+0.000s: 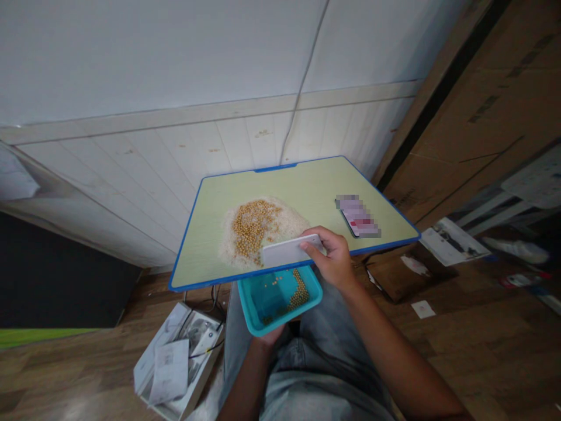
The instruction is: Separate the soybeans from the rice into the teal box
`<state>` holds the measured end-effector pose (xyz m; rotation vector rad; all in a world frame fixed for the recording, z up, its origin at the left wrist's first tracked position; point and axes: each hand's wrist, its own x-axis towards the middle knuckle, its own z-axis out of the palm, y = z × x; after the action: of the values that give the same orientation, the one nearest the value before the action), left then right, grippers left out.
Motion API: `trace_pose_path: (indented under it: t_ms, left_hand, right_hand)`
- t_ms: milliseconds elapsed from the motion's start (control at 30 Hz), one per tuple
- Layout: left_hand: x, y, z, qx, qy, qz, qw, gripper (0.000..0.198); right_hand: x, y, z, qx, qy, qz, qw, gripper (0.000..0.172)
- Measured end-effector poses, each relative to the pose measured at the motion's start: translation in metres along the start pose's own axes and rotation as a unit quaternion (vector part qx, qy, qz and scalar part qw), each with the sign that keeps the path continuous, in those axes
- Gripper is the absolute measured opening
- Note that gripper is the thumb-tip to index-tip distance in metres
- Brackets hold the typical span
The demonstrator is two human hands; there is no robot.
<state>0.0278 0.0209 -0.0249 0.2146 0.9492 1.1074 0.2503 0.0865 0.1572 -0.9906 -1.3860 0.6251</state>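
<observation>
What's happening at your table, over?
Right hand holding white slab beside yellow beans and white grains. Left hand under turquoise tub, some beans inside. Phone to the right, clear of the pile.

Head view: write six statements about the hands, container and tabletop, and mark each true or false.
1. The right hand holds a flat white piece. True.
2. The left hand is at the near side of the teal container. True.
3. The teal container is empty. False: tan beans are in it.
4. A phone lies on the tabletop, right of the mixed pile. True.
5. The right hand touches the phone. False: they are apart.
6. The mixed pile is all beans. False: pale grains lie there too.
</observation>
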Motion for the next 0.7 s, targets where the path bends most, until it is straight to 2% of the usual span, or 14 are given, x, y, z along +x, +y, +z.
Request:
trace_pose_path:
  t_ms: [200,433,633,700]
  left_hand:
    - [0.006,-0.008,-0.015,0.035,-0.014,0.005,0.999,0.074]
    - [0.002,-0.003,-0.017,0.020,-0.022,0.008,1.000,0.075]
    - [-0.001,-0.003,-0.008,-0.003,0.029,-0.015,0.999,0.071]
    - [0.000,-0.005,-0.004,0.000,0.035,-0.004,0.999,0.068]
  right_hand:
    - [-0.006,-0.005,-0.007,-0.064,0.134,-0.031,0.988,0.030]
    - [-0.021,-0.006,-0.017,-0.107,0.165,-0.047,0.979,0.029]
    - [-0.033,-0.003,-0.021,-0.098,0.187,-0.023,0.977,0.024]
    - [-0.035,-0.004,-0.020,-0.088,0.184,-0.010,0.979,0.025]
